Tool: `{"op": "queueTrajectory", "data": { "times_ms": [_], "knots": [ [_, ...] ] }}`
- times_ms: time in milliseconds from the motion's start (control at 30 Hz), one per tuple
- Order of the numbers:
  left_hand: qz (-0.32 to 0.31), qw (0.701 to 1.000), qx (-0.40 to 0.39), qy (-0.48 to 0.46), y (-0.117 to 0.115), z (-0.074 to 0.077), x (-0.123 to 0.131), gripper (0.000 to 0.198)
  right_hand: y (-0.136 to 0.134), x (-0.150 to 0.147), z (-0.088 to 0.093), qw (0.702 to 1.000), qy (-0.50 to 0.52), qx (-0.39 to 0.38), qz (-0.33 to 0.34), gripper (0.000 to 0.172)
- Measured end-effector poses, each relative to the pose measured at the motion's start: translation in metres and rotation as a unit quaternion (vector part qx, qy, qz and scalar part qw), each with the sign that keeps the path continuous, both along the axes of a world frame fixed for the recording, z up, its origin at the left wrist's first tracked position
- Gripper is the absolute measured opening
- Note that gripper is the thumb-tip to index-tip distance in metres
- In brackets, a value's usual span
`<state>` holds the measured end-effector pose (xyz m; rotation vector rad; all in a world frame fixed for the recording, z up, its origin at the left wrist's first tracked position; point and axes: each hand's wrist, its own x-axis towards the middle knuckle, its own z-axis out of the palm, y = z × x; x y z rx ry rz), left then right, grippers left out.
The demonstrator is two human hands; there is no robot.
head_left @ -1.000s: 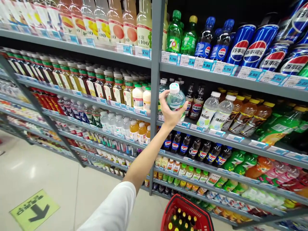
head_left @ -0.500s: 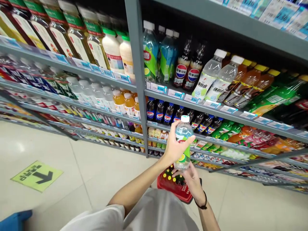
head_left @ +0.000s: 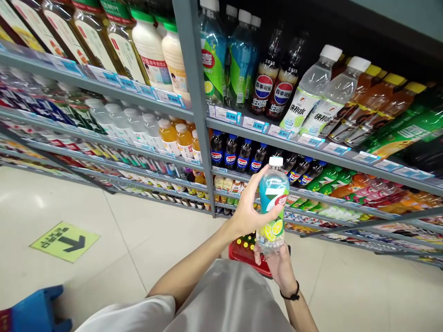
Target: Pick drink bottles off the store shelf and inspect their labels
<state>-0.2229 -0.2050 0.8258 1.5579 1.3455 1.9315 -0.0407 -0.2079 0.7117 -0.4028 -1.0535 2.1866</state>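
A clear soda bottle (head_left: 268,191) with a white cap and a blue-green label showing a 7 and lemon slices is held upright in front of me. My left hand (head_left: 247,207) wraps round its middle from the left, thumb across the front of the label. Under the bottle, my right hand (head_left: 278,265) cups the base with its fingers curled at the bottom; a dark band circles that wrist. Similar blue-green bottles (head_left: 212,60) stand on the shelf ahead, beside dark cola bottles (head_left: 263,87).
Below my hands, a red basket (head_left: 238,252) holds several yellow-capped bottles. Drink shelves (head_left: 192,60) with price tags stretch across the view. On the floor, left, lies a yellow-green arrow sign (head_left: 65,242). A blue stool-like object (head_left: 38,306) stands at the lower left.
The soda bottle has turned in my hands, so its label front with the 7 and lemons now faces me. The shelves appear closer, and more of the blue object shows.
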Motion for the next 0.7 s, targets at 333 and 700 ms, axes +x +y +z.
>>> {"op": "queueTrajectory", "data": {
  "times_ms": [333, 700],
  "knots": [
    [-0.027, 0.999, 0.021, -0.004, 0.0051, -0.0064, -0.0026, 0.099, 0.0023, 0.0024, 0.0055, 1.000, -0.005, 0.016, -0.001, 0.051],
    [-0.053, 0.998, -0.002, -0.047, -0.0016, -0.0030, -0.0011, 0.099, -0.0040, 0.0012, -0.0003, 0.986, -0.081, 0.064, -0.133, 0.058]
  ]
}}
